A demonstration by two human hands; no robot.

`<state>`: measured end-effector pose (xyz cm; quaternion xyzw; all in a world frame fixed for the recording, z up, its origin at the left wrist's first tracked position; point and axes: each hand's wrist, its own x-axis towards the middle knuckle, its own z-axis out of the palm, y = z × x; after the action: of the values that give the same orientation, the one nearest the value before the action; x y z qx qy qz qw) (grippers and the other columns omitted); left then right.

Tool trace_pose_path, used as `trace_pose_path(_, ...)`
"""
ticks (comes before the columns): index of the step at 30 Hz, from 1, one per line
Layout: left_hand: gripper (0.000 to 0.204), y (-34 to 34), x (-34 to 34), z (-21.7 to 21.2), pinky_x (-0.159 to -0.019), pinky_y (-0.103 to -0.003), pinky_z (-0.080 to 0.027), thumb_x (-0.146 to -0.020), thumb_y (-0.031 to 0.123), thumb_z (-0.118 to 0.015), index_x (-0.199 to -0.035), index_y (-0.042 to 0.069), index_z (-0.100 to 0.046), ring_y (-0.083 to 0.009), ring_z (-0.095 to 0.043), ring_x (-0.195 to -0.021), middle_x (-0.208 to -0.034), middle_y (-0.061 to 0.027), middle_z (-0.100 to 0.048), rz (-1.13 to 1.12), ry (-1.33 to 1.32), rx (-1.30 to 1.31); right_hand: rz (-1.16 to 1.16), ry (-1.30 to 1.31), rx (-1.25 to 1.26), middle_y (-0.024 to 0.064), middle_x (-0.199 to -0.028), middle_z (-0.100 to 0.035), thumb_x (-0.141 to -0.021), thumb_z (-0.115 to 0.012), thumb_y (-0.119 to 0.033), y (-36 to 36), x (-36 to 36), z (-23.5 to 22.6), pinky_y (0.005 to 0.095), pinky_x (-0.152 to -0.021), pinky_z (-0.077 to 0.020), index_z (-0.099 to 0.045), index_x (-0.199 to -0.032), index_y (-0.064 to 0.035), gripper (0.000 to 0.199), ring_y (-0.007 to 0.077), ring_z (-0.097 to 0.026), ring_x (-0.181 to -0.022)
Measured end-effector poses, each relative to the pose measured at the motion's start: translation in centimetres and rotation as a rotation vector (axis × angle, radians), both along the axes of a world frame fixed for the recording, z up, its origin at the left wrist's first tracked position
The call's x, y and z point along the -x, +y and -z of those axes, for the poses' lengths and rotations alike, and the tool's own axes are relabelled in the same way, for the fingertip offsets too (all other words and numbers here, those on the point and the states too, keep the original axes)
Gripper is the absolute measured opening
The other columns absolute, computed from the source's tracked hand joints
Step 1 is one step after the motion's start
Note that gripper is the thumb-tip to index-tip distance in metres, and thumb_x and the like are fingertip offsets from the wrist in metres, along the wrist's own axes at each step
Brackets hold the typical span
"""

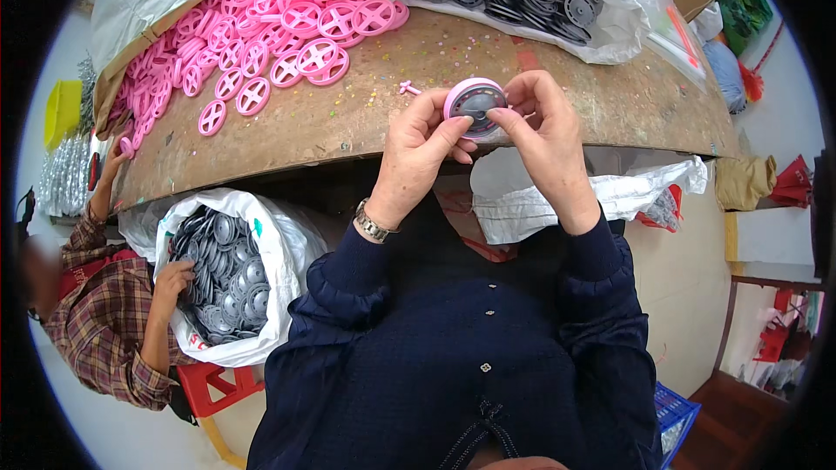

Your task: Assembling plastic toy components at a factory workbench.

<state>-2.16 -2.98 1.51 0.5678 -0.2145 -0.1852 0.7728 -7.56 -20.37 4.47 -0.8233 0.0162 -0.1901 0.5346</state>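
Just above the table's near edge, my left hand (420, 141) and my right hand (547, 126) hold a small toy wheel (475, 106) between them. It is a dark grey disc seated inside a pink rim, its grey face turned up. My left fingers grip its left side with the thumb at the lower edge. The right thumb presses on the grey disc while the other right fingers curl at the far right side. A small pink peg-like piece (409, 88) lies on the table beside my left hand.
Pink spoked wheel rims (300, 22) heap at the table's far left. Grey discs fill a white sack (601, 50) at the back and another sack (287, 296) at left, where a co-worker's hand (172, 283) reaches in. A red stool (218, 387) supports that sack.
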Motion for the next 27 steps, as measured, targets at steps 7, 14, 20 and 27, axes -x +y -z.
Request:
trace_pose_path(7, 0.024, 0.2, 0.4, 0.2, -0.068, -0.026, -0.058, -0.100, 0.006, -0.055, -0.122, -0.001, -0.054, -0.0140, -0.067, -0.084, -0.105, -0.0091, -0.066, 0.059, -0.085, 0.000, -0.167, 0.059, -0.171, 0.0042, -0.097, -0.067, -0.092, -0.063, -0.006, -0.5, 0.9, -0.3, 0.0246, -0.077, -0.0500, -0.063, -0.114, -0.0007, 0.023, 0.0090, -0.061, -0.086)
trace_pose_path(14, 0.020, 0.2, 1.3, -0.4, -0.061, -0.022, -0.053, -0.102, 0.012, -0.054, -0.117, -0.001, -0.056, -0.0110, -0.065, -0.076, -0.100, -0.0066, -0.063, -0.030, -0.347, -0.175, -0.129, 0.006, -0.063, 0.0019, -0.093, -0.067, -0.091, -0.064, -0.004, 0.4, 2.0, -0.6, 0.0238, -0.076, -0.0483, -0.065, -0.105, 0.0007, 0.015, 0.0079, -0.060, -0.083)
trace_pose_path(20, 0.014, -0.8, 1.9, 0.1, -0.052, -0.029, -0.048, -0.097, 0.013, -0.060, -0.105, 0.001, -0.062, -0.0154, -0.064, -0.064, -0.074, -0.0081, -0.062, -0.284, -0.532, -0.232, -0.091, -0.096, -0.013, 0.0004, -0.088, -0.064, -0.091, -0.064, -0.004, 1.0, 1.8, 0.2, 0.0234, -0.072, -0.0466, -0.065, -0.100, 0.0010, 0.010, 0.0071, -0.058, -0.079)
trace_pose_path(27, 0.034, -0.8, 2.0, -1.5, -0.056, -0.022, -0.054, -0.098, 0.006, -0.057, -0.130, 0.000, -0.048, -0.0099, -0.063, -0.070, -0.100, -0.0074, -0.061, -0.022, -0.308, -0.304, -0.066, -0.004, -0.329, 0.0025, -0.082, -0.068, -0.088, -0.066, -0.004, 0.2, 0.7, 1.6, 0.0243, -0.068, -0.0495, -0.065, -0.100, 0.0002, 0.013, 0.0082, -0.061, -0.074)
